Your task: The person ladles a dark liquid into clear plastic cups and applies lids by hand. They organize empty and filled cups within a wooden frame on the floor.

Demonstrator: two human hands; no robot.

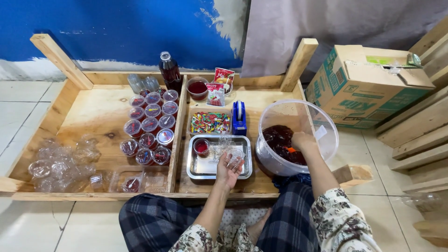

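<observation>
- The left hand has its fingers curled around a small clear plastic cup, holding it just above the shallow rectangular steel tray.
- The right hand reaches down inside the large round clear plastic tub; its fingers are bent toward an orange piece at the dark red jelly, but whether they grip anything cannot be told.
- The tub stands just to the right of the steel tray, and the jelly lies in its bottom.
- Inside the steel tray, at its left end, sits a small cup of red liquid.
- Just behind the tray lies a clear box of mixed coloured small pieces, and beside that box, on the tray's far right, a blue tape dispenser.
- Further behind the tray stand a cup of dark red liquid, two red-and-white sachets and a dark bottle with a clear cap.
- Left of the tray, past a wooden divider, stand rows of lidded clear cups filled with red jelly.
- Far left of the tray lies a heap of empty clear cups.
- All this rests on a low, raw wooden desk with raised edges.
- Well right of the tray, beyond the tub, sits a brown cardboard box with green print.
</observation>
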